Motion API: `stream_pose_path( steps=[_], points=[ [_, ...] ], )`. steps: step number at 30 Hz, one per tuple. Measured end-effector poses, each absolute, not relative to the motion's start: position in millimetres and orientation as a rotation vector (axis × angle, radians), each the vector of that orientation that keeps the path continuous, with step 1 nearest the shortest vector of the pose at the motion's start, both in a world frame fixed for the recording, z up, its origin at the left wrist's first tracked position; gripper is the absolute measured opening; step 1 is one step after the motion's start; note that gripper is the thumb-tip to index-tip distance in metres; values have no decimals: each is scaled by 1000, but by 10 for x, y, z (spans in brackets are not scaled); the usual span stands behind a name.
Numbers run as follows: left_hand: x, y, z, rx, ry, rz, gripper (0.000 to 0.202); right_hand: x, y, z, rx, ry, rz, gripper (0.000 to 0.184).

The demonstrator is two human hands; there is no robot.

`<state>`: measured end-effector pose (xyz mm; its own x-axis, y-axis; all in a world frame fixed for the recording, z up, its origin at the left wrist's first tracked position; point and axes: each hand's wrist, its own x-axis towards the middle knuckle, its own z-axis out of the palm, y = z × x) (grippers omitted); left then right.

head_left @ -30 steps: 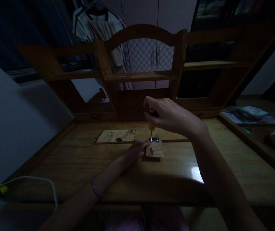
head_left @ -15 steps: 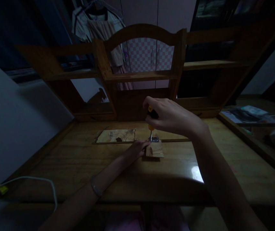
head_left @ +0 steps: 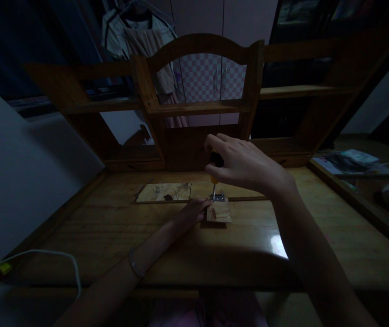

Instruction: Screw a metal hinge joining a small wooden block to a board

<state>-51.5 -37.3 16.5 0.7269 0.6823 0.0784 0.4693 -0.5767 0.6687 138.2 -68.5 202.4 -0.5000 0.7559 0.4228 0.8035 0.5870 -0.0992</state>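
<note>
My right hand grips the black and yellow handle of a screwdriver from above. Its metal shaft points down, nearly upright, and the tip meets the left side of a small metal hinge. The hinge lies at the far edge of a small wooden piece. Against the left edge of that piece, my left hand has its fingers pressed close to the screwdriver tip. A long thin board with dark stains lies behind, partly under the hinge area.
A wooden shelf unit rises at the back of the desk. At the front left, a white cable curves near a yellow and black object. Bags and papers lie on the right, past the desk's raised edge.
My right hand has shifted slightly and its fingers have changed position on the screwdriver handle. My left hand, the hinge and the wooden pieces stay in place.
</note>
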Motion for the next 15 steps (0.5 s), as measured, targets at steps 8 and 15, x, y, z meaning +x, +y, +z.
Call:
stream_pose_path(
  steps=[8,15],
  points=[
    [-484,-391,233,2295,921,384,28,1354,-709,2040,-1332,-2373,-280,19],
    [-512,-436,269,2325,904,417,27,1387,-733,2057,-1265,-2422,-117,22]
  ],
)
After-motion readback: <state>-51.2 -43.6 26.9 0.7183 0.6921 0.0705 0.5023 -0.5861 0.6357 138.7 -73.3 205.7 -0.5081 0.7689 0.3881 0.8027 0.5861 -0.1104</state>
